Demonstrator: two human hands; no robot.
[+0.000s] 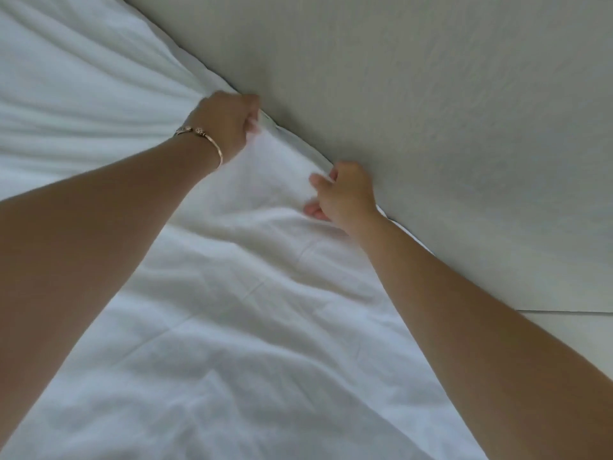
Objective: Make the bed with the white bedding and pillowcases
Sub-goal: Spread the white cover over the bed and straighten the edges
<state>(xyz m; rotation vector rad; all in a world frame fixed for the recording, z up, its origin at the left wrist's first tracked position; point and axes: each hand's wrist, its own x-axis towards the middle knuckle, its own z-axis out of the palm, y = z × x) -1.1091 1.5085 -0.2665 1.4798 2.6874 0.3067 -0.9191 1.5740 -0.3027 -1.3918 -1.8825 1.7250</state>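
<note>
The white bedding (232, 327) covers the bed right up to the grey wall (431, 111). My left hand (229, 124) bunches its edge tight; my right hand (345, 194) pinches it too, I think. Uneven pulling could drag the sheet crooked or leave wrinkles

White sheet (232, 327) matt, creased cloth; wall (431, 94) rough, matt; bracelet (212, 146) shiny metal.

Both hands' fingertips (253, 122) hidden in white bedding (232, 327); bed cut off by frame.
</note>
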